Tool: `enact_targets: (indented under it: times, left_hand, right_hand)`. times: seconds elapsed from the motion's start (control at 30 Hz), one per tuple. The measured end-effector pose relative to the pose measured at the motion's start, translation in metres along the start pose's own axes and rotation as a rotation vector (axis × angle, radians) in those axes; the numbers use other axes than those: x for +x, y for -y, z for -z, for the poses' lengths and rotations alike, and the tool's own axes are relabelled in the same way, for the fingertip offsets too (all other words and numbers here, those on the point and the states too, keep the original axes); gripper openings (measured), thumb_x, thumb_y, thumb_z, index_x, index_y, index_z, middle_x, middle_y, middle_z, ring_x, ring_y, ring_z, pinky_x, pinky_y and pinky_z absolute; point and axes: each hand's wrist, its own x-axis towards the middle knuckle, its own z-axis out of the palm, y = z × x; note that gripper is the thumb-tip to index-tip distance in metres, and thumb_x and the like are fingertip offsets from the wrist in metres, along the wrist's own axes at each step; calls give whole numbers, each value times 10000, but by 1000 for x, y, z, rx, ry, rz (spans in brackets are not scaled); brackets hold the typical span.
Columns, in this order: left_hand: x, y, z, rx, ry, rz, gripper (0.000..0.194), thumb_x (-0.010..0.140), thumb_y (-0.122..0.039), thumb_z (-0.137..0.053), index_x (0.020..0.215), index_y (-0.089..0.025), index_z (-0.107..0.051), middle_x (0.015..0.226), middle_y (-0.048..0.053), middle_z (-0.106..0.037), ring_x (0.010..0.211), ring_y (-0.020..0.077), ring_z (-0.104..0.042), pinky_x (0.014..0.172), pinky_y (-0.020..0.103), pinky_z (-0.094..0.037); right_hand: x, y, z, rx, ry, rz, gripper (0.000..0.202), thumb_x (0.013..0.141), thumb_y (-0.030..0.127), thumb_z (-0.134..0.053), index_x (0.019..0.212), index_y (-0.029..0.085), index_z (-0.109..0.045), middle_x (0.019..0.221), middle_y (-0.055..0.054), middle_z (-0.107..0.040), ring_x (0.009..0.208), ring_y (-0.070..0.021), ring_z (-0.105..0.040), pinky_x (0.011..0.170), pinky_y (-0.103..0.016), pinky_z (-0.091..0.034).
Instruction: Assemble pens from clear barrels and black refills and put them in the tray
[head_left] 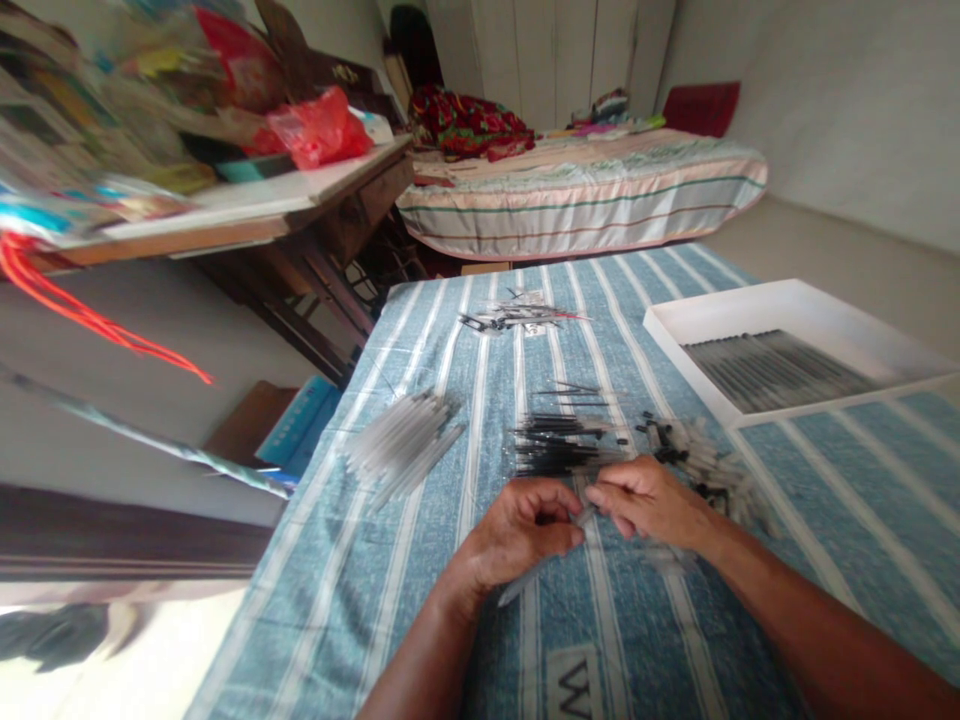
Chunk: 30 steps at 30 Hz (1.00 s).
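Observation:
My left hand is closed around a grey translucent pen barrel, which slants down to the left below the palm. The fingers of my right hand are pinched together at the barrel's upper end; any small part between them is hidden. Just beyond my hands lies a pile of thin black refills. To the left sits a bundle of pale translucent barrels. Beside my right hand are scattered small clear and black pieces.
A white box with rows of grey pens stands at the right. Loose black and red slim pieces lie at the far side of the striped cloth. A cluttered desk is at the left, a bed behind.

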Motion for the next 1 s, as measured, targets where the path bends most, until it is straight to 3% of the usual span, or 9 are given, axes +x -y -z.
enact_targets:
  times: [0.13, 0.27, 0.37, 0.5, 0.63, 1.0]
  left_hand:
    - [0, 1, 0, 18, -14, 13, 162, 640, -206, -732, 751, -128, -643, 551, -39, -538, 492, 61, -423, 479, 195, -295]
    - [1, 2, 0, 24, -4, 9, 170, 641, -206, -729, 766, -130, -644, 558, -37, -545, 499, 67, -431, 493, 201, -305]
    - [2, 3, 0, 9, -1, 8, 165, 644, -209, -730, 761, -133, -641, 553, -41, -537, 492, 62, -418, 486, 199, -295]
    - [2, 2, -1, -5, 2, 5, 179, 632, -219, -749, 750, -134, -646, 550, -41, -533, 491, 60, -415, 484, 197, -292]
    - [1, 1, -2, -20, -15, 2, 193, 623, -228, -763, 745, -134, -647, 547, -40, -534, 483, 57, -410, 477, 196, -290]
    - [4, 0, -4, 48, -56, 36, 213, 585, -182, -763, 756, -127, -649, 554, -46, -516, 504, 67, -412, 485, 205, -293]
  right_hand:
    - [0, 2, 1, 34, 22, -45, 292, 844, 423, -517, 707, 172, -574, 475, 43, -534, 385, -69, -431, 397, -171, -324]
    - [0, 2, 2, 5, 27, -58, 382, 863, 447, -486, 592, 179, -511, 433, 39, -509, 371, -67, -418, 391, -172, -316]
    - [0, 1, 2, 51, 43, -87, 315, 844, 447, -514, 691, 175, -557, 464, 44, -538, 375, -70, -434, 388, -170, -323]
    - [0, 1, 2, 46, 57, -115, 360, 857, 452, -485, 626, 177, -518, 448, 40, -527, 363, -66, -427, 380, -168, -321]
    - [-1, 3, 3, 80, 83, -131, 283, 831, 434, -529, 715, 177, -549, 465, 53, -534, 366, -67, -442, 380, -164, -334]
    - [1, 1, 0, 80, 59, -113, 352, 854, 413, -508, 586, 190, -460, 442, 54, -512, 364, -58, -422, 377, -157, -317]
